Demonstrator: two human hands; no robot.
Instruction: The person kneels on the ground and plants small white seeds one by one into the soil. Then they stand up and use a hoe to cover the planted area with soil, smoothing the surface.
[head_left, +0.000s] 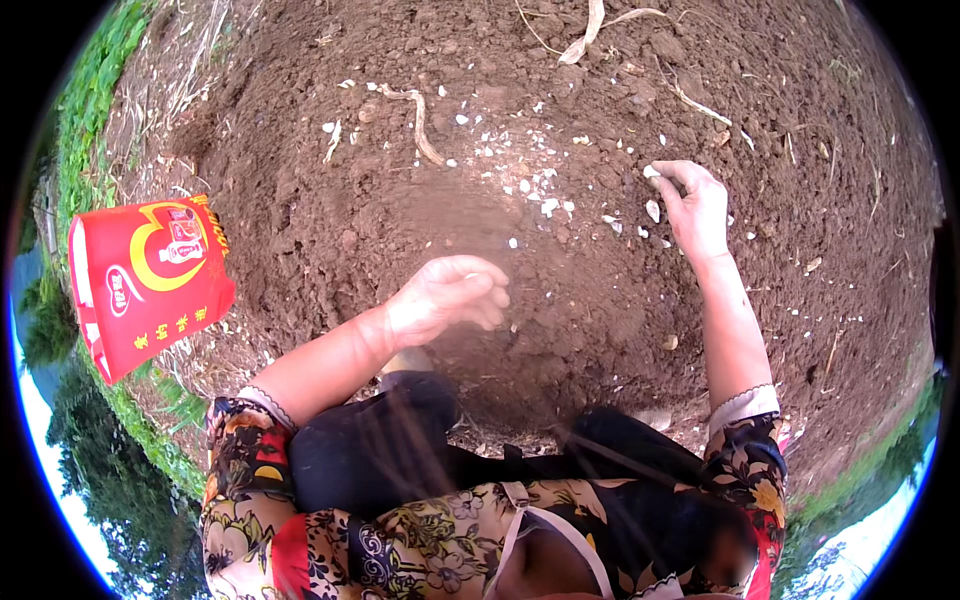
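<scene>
My right hand (694, 206) pinches a small white clove-like piece (651, 172) between thumb and fingertips, just above the brown soil (300, 225). Below those fingertips, a larger pale clove-like piece (653, 211) lies on the ground. My left hand (454, 296) hovers over the soil before my knees, its fingers curled and partly blurred. A pale spot shows by its thumb; whether that is a held piece or the nail is unclear. Between and beyond my hands, many white fragments (550, 205) are scattered, thickest in one patch.
A red printed bag or carton (161, 281) bearing writing stands to the left. Dry stalks (424, 131) and a withered leaf (589, 34) lie on the crumbly soil. My dark-trousered knees (367, 442) are close below my hands. Green plants (97, 112) border the left side.
</scene>
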